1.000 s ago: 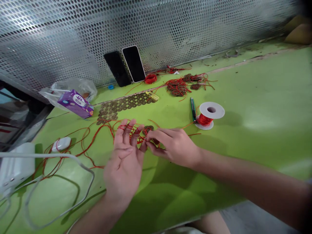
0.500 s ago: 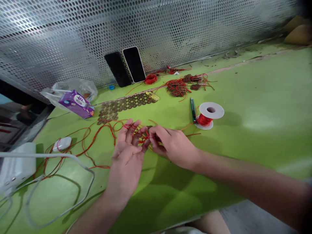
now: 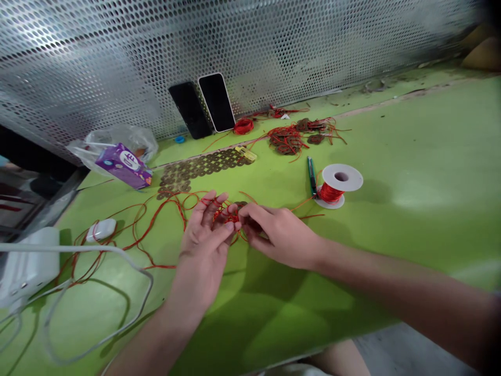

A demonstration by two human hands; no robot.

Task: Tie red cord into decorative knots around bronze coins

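My left hand [image 3: 207, 235], palm up, has red cord [image 3: 231, 215] looped over its fingers, with the thumb pressing the cord against a fingertip. Close on its right, my right hand [image 3: 277, 232] is closed, its fingertips pinched at the same knotted cord. A dark coin [image 3: 241, 203] shows partly behind the fingertips; the rest is hidden by the hands. Loose red cord [image 3: 152, 224] trails from the left hand across the green table. A white spool [image 3: 342, 177] wound with red cord stands right of the hands, beside a green utility knife [image 3: 311, 175].
Rows of flat coins [image 3: 203, 166] lie behind the hands, a yellow cutter [image 3: 246, 152] at their end. Coins tied with red cord [image 3: 287, 140] lie farther back. Two phones [image 3: 217, 102] lean on the perforated metal wall. At left are a purple carton [image 3: 125, 164], white case [image 3: 102, 230] and white cable [image 3: 133, 266].
My left thumb has moved up and right onto the cord near the right fingertips. My right hand keeps its pinch in nearly the same place. The view has shifted slightly.
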